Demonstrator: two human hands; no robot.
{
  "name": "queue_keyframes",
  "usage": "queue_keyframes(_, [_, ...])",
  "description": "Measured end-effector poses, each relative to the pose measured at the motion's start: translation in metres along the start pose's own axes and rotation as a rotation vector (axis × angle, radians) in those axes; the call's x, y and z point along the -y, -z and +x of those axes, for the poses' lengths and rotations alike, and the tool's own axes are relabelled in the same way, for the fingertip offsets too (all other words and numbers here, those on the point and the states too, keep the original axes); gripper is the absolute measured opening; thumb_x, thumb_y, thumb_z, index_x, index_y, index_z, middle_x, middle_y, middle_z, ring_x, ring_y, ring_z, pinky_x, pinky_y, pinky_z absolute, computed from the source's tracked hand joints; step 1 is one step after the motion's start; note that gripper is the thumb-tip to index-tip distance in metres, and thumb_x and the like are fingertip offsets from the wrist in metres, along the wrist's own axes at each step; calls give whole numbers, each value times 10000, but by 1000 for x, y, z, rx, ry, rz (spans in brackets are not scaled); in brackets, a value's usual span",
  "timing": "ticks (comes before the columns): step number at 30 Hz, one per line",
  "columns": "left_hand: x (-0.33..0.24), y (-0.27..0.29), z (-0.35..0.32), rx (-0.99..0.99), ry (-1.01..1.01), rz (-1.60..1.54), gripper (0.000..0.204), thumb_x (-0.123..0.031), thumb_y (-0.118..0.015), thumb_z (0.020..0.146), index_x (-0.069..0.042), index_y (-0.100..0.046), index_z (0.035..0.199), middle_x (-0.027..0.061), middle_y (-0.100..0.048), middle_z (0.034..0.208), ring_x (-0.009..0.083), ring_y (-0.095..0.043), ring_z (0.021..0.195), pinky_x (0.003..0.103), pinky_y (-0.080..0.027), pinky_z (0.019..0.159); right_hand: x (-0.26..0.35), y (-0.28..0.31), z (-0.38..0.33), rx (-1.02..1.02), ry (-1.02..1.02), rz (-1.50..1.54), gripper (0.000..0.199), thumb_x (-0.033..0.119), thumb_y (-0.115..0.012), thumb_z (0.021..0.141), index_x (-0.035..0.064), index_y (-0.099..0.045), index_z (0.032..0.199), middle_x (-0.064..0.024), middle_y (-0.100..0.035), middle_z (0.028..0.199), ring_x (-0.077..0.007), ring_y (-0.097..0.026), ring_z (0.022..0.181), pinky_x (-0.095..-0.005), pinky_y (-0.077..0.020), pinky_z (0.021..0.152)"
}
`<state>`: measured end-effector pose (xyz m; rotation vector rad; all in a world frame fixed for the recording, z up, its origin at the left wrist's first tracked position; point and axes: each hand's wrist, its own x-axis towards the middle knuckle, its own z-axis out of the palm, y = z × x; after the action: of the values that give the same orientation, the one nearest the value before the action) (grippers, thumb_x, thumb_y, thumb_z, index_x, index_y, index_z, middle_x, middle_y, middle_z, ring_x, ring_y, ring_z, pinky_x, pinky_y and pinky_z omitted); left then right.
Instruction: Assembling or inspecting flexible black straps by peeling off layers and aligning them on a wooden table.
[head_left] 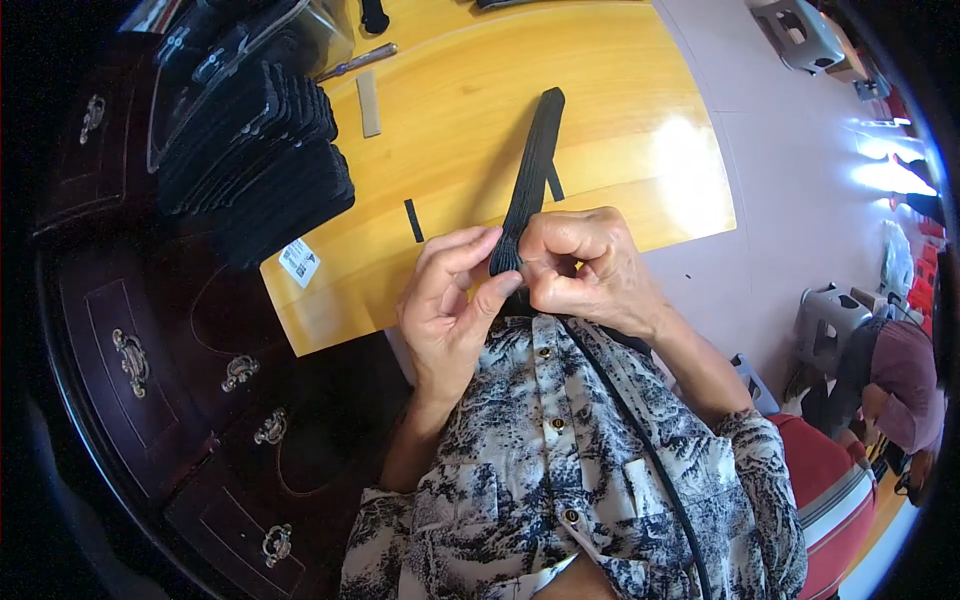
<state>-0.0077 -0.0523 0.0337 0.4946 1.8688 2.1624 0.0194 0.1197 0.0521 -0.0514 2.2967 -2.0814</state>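
Note:
A long, narrow bundle of black layered strips point(534, 165) stretches away from my hands over the yellow table. My left hand point(445, 300) holds its near end between thumb and fingers. Close against that same end, my right hand point(595, 265) is closed in a pinch; whatever lies between its fingertips is hidden. One short black strip point(555, 181) sticks out beside the bundle's right side. Another short black strip point(413, 221) lies alone on the table, left of the bundle.
Stacks of black flat pieces point(265, 150) fill the table's left side. Nearby are a slim tool point(357, 62), a beige strip point(369, 104) and a white label point(299, 262). Dark drawers point(120, 350) stand left. Grey stools point(830, 325) and a person point(905, 380) are at right.

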Motion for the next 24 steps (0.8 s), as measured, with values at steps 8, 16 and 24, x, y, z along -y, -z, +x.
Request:
queue_keyframes(8, [21,3,-4,-282,157,75,179,-90,-529,970,41,-640,1020,88,-652,987,143,-589,1010,266,-465,876,-23,-27,1,-108,-26,30,93,24,-624,701,15,-532,703,11,-524,620,-43,-462,560,-220,-361,483])
queue_keyframes(16, [21,15,-1,-65,21,-89,269,69,-633,856,34,-602,1121,140,-528,1249,187,-589,1038,291,-494,885,-19,-21,9,-66,-61,111,105,39,-648,737,-8,-556,727,-1,-487,579,-44,-444,549,-225,-374,483])
queue_keyframes(24, [31,2,-3,-276,-15,281,181,-6,-644,875,14,-670,1053,113,-654,999,180,-619,919,270,-487,816,-25,-39,10,-250,50,-74,171,56,-688,728,13,-526,693,-20,-461,561,-50,-434,525,-229,-357,462])
